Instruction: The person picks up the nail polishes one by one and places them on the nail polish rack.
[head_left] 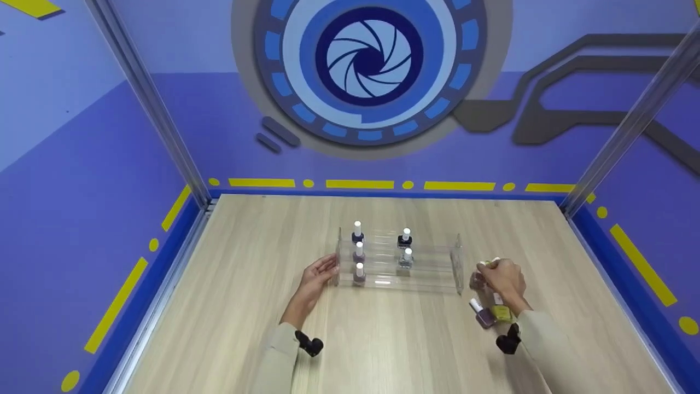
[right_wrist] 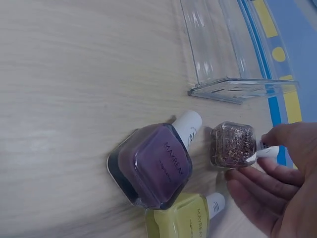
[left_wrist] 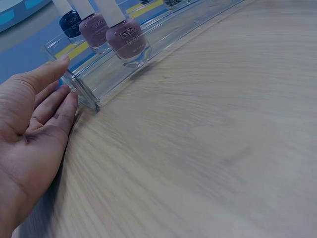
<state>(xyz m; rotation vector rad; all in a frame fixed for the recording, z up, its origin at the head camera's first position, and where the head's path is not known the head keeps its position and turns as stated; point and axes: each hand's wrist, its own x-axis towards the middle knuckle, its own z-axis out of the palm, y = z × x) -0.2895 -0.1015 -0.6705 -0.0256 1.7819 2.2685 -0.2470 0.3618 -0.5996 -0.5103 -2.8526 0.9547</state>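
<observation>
My right hand (head_left: 504, 279) pinches a glitter nail polish bottle (right_wrist: 234, 145) by its white cap, to the right of a clear stepped display rack (head_left: 429, 282). Below that hand lie a purple nail polish bottle (right_wrist: 161, 166) and a yellow nail polish bottle (right_wrist: 181, 220), both on their sides. My left hand (head_left: 316, 278) touches the rack's left end panel with loosely extended fingers. On the rack's left side stand a dark blue bottle (left_wrist: 70, 24), a mauve bottle (left_wrist: 94, 29) and another mauve bottle (left_wrist: 128, 39) nearest me. A black bottle (head_left: 404, 241) and a clear-looking bottle (head_left: 406, 259) stand farther right.
The rack rests on a light wooden table (head_left: 377, 345). Blue-purple printed panels (head_left: 191, 126) enclose its back and sides, with metal posts (head_left: 147, 93) at the corners. A small whitish-yellow item (head_left: 494, 260) peeks out behind my right hand, partly hidden.
</observation>
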